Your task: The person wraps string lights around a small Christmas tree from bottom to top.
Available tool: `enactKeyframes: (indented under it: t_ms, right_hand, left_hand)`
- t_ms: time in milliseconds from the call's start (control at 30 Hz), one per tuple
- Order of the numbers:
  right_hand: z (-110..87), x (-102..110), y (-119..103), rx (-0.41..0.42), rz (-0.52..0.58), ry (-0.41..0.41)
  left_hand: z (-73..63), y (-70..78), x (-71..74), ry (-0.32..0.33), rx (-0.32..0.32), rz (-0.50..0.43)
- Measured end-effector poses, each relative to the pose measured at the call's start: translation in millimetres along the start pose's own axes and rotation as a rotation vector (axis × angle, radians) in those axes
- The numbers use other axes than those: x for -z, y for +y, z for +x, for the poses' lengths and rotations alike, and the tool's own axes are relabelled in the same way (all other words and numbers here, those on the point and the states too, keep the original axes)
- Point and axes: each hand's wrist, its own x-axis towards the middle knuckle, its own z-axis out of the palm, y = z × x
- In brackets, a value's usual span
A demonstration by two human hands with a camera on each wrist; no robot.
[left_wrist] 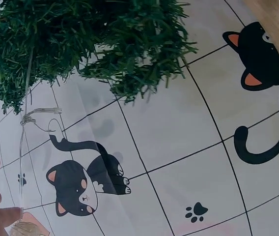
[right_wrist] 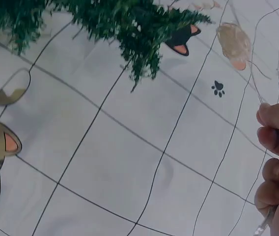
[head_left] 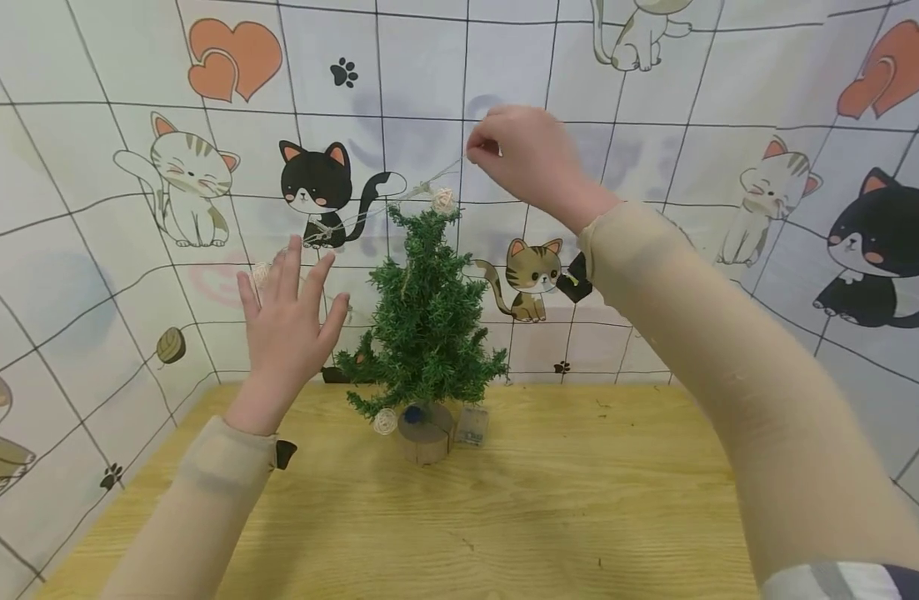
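A small green artificial Christmas tree stands on a round wooden base. Thin string-light wire with woven balls stretches past its top, between the two hands. My right hand, up and to the right of the treetop, pinches the wire between thumb and forefinger; its other fingers are curled. Left of the tree, my left hand has its fingers spread, palm away from me, with the wire running by its fingertips. One woven ball hangs behind those fingers, another ball is at the treetop.
A third woven ball hangs by the lowest branches. Beside the base lies a small clear box, on the wooden table. Cloth printed with cats and grid lines hangs close behind the tree and along both sides.
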Motion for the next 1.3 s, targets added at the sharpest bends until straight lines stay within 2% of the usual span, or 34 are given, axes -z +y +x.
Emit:
enactKeyframes:
  t_ms: [100, 200, 267, 333, 400, 567, 633, 733, 800, 900, 1033, 1167, 1300]
  right_hand:
    - [7.5, -0.6, 3.4, -0.059, -0.032, 0.035]
    - [13.3, -5.9, 11.3, -0.130, -0.025, 0.064]
    - [15.8, -11.0, 16.8, -0.206, 0.018, 0.070]
    - [17.9, -16.2, 20.5, -0.301, 0.125, 0.067]
    - [18.5, -21.6, 22.7, -0.410, 0.326, 0.053]
    - [18.0, -32.4, 22.2, -0.677, 1.067, 0.026]
    - [18.0, -34.8, 21.8, -0.751, 1.309, 0.033]
    - [19.0, -38.8, 21.6, -0.793, 1.545, 0.049]
    - [20.1, -41.5, 22.1, -0.789, 1.639, 0.052]
    - [21.0, -47.4, 22.7, -0.783, 1.720, 0.044]
    - [21.5, -56.6, 22.7, -0.778, 1.734, 0.045]
    - [21.9, -67.4, 26.1, -0.763, 1.675, 0.044]
    - [21.4, -80.2, 30.4, -0.752, 1.562, 0.030]
  left_hand:
    - [4.8, 1.3, 0.5, 0.001, 0.022, -0.030]
    - [7.8, 3.6, -1.1, -0.040, 0.028, -0.040]
    - [9.0, 5.4, -3.2, -0.090, 0.034, -0.034]
    - [10.4, 6.5, -5.8, -0.134, 0.040, -0.023]
    - [11.8, 8.6, -8.5, -0.174, 0.056, -0.031]
    - [14.0, 14.7, -16.2, -0.219, 0.112, -0.140]
    - [14.3, 16.8, -19.0, -0.227, 0.132, -0.200]
    - [13.2, 17.1, -21.8, -0.247, 0.151, -0.258]
    - [12.5, 17.0, -23.2, -0.256, 0.157, -0.276]
    - [10.3, 16.5, -25.3, -0.268, 0.162, -0.286]
    - [7.8, 15.7, -28.7, -0.268, 0.154, -0.312]
    - [4.8, 16.4, -32.0, -0.284, 0.140, -0.359]
    - [1.2, 14.9, -35.6, -0.315, 0.154, -0.409]
